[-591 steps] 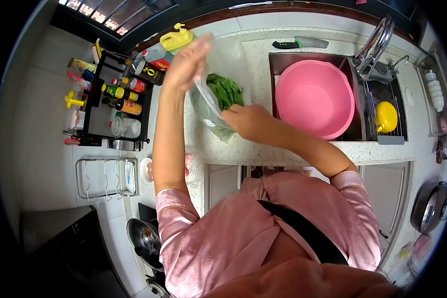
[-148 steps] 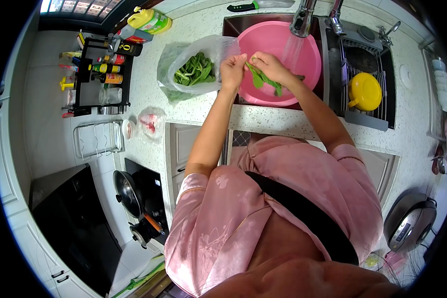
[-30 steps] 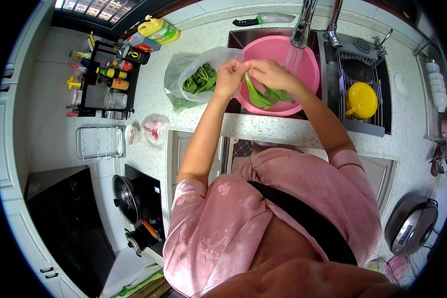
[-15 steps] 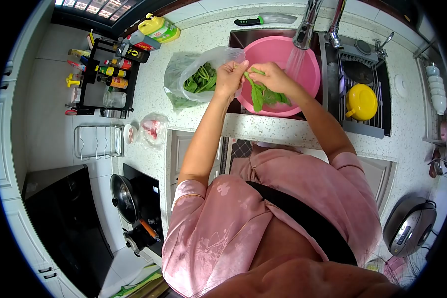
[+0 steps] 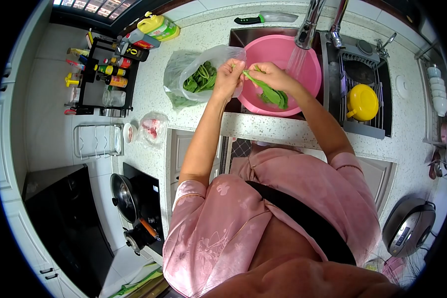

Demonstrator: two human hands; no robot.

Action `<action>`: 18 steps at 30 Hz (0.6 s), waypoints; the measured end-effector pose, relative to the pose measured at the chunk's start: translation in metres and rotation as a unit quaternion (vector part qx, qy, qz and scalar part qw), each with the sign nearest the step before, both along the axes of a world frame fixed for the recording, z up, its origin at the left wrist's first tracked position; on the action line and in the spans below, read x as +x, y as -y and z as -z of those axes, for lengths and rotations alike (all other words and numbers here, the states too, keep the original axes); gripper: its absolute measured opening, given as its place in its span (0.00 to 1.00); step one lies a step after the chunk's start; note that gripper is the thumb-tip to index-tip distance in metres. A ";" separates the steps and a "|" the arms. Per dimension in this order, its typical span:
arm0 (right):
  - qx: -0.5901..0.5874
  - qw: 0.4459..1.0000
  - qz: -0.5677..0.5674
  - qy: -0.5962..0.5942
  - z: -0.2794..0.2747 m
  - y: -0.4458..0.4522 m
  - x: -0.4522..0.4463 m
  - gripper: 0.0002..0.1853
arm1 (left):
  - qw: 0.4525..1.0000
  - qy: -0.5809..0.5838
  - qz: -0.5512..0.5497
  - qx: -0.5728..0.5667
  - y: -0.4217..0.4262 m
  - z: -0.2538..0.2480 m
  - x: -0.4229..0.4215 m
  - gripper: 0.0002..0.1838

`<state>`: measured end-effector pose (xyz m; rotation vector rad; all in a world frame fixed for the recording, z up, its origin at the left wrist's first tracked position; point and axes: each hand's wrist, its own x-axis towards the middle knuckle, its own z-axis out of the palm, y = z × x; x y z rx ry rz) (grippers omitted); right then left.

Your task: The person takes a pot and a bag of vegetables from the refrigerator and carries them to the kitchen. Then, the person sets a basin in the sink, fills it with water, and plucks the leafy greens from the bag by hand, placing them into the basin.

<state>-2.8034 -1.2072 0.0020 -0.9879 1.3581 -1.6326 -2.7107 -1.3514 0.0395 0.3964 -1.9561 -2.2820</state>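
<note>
Over the left rim of a pink basin [image 5: 313, 69], my two hands meet at a green leafy vegetable [image 5: 275, 94]. My right hand [image 5: 269, 77] is closed around its stem, and the leaves hang down into the basin. My left hand [image 5: 227, 78] pinches at the stem's end, with a bit of green showing at the fingertips. Just left of it, an open plastic bag [image 5: 176, 82] holds more leafy greens [image 5: 200, 79]. Water pours from the faucet [image 5: 308, 32] into the basin, where other leaves lie partly hidden beneath the held ones.
A knife [image 5: 268, 19] lies behind the sink. To the right, a yellow bowl [image 5: 362, 102] sits on a drying rack. Bagged red-and-white food [image 5: 153, 129] rests on the left counter, near the stove with a pan [image 5: 124, 197]. Bottles fill a black rack [image 5: 102, 74].
The held vegetable has swung from hanging almost straight down to slanting rightward under my right hand. Both hands stay nearly in place.
</note>
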 end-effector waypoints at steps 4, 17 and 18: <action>-0.031 0.999 -0.027 0.027 0.006 0.001 -0.004 0.13 | 1.000 0.004 0.022 -0.002 -0.003 -0.004 0.001 0.08; 0.001 0.987 0.018 0.159 -0.001 -0.004 -0.007 0.11 | 0.964 -0.118 -0.031 -0.237 -0.011 0.008 -0.013 0.06; 0.024 0.990 0.014 0.135 -0.007 -0.006 -0.009 0.11 | 0.955 -0.117 -0.037 -0.271 -0.013 0.008 -0.013 0.06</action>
